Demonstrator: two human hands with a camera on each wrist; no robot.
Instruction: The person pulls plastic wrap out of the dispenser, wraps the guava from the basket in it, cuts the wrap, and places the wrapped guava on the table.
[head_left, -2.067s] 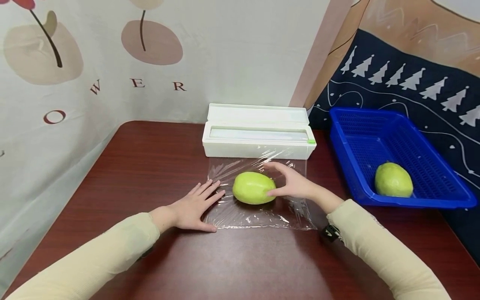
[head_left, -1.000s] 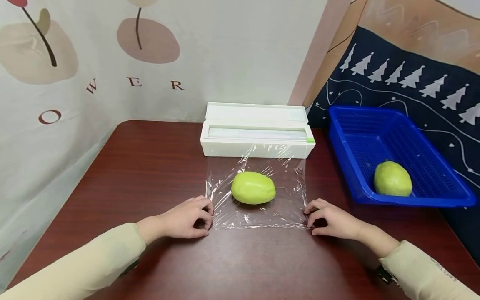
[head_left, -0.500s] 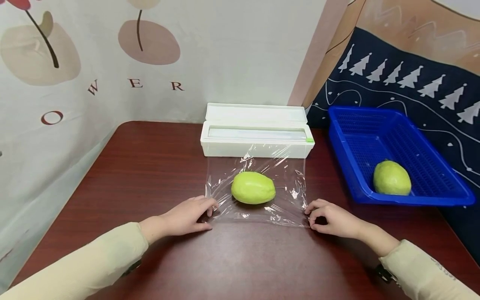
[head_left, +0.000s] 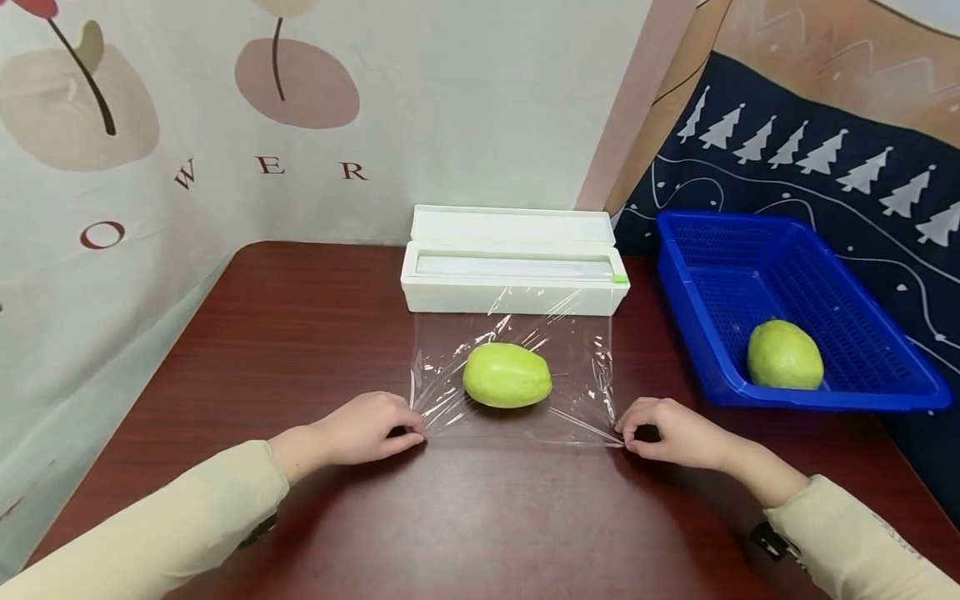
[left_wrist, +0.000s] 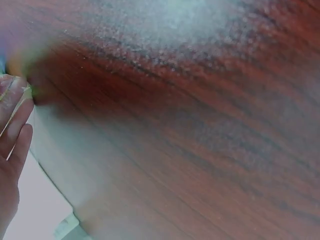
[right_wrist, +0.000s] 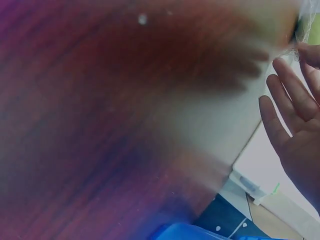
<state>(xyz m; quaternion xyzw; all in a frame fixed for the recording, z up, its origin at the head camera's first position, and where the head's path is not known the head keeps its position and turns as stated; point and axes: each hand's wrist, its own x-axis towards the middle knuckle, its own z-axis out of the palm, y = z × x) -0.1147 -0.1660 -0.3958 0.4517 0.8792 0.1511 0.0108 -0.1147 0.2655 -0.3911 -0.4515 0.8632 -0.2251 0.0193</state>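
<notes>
- Left hand [head_left: 371, 429]: fingers pinch the near-left corner of the clear film [head_left: 517, 427].
- Right hand [head_left: 678, 435]: fingers pinch the near-right corner.
- Film handling: likely light, limp and clingy, prone to creasing or tearing; hold by both near corners, with even tension.
- Film position: spread between the hands, running toward 12 o'clock; creases radiate from both pinch points.
- Green fruit [head_left: 507, 375]: on the film, at 2 o'clock from the left fingers, 10 o'clock from the right, touched by neither. Probably firm, with smooth, slippery skin; grasp around the middle.
- White box [head_left: 517, 298]: lid raised, on the bench [head_left: 300, 333] at the fruit's 12 o'clock; film extends from its front.
- Blue basket [head_left: 832, 402]: at the fruit's 3 o'clock, containing a second fruit [head_left: 785, 356].
</notes>
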